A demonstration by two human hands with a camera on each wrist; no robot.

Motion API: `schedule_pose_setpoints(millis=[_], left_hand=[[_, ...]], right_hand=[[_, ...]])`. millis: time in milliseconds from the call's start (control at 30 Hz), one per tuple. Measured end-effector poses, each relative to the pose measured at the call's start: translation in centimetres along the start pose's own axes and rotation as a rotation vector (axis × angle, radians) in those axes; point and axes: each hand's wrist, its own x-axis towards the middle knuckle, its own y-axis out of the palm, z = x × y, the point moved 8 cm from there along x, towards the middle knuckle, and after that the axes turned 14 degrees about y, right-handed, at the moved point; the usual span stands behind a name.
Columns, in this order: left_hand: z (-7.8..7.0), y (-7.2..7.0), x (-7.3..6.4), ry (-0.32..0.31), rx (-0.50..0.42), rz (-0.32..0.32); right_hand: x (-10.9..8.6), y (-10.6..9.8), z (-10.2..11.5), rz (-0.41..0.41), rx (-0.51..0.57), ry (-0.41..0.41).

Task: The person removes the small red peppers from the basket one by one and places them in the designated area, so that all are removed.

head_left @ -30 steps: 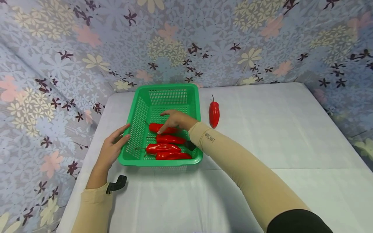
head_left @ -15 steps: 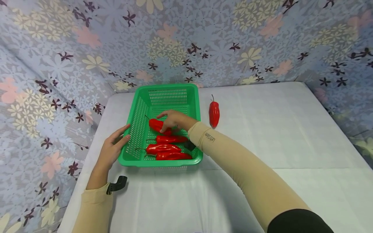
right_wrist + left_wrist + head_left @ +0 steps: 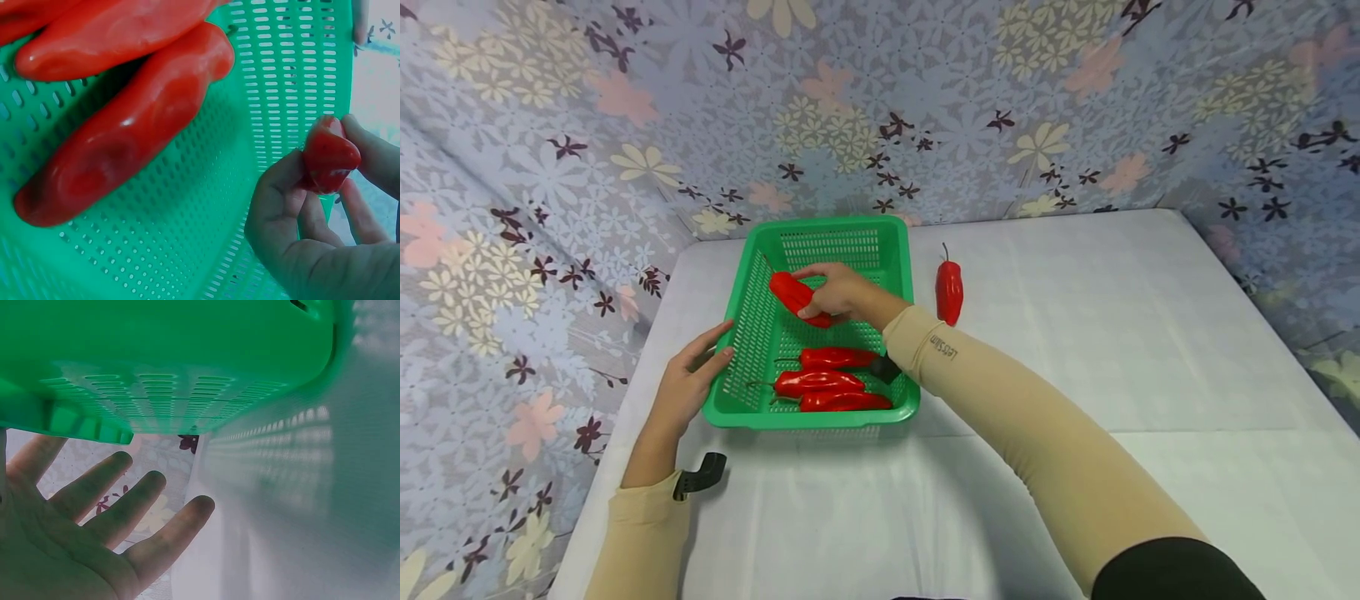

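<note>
My right hand [image 3: 846,293] grips a red pepper [image 3: 792,292] over the far half of the green basket [image 3: 811,421]. Its thin stem points up and left. In the right wrist view the same pepper [image 3: 329,156] shows end-on between thumb and fingers. Three more red peppers lie side by side in the near half of the basket: one nearest my right wrist [image 3: 835,358], a middle one [image 3: 816,383] and a front one [image 3: 846,402]. My left hand [image 3: 688,379] touches the basket's left rim, and in the left wrist view its fingers [image 3: 169,531] are spread and straight.
A single red pepper [image 3: 949,292] lies on the white tablecloth [image 3: 1105,333] to the right of the basket. A floral-patterned curtain [image 3: 970,100] stands behind the table and along its left side. Each wrist carries a black camera mount [image 3: 702,475].
My right hand has taken hold of the farthest pepper in the basket and raised it, moving it away and slightly left. My left hand has stayed at the left rim.
</note>
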Motion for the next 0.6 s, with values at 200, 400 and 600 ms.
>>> schedule_pose_setpoints(millis=[200, 400, 600], left_hand=[[0.0, 0.0, 0.0, 0.005, -0.002, -0.003], [0.0, 0.0, -0.1, 0.003, -0.002, -0.002], [-0.1, -0.1, -0.1, 0.01, 0.016, 0.002]], right_hand=[[-0.3, -0.3, 0.1, -0.006, 0.034, -0.001], [-1.1, -1.9, 0.5, -0.045, 0.105, -0.027], [-2.1, -5.0, 0.9, -0.081, 0.137, -0.041]])
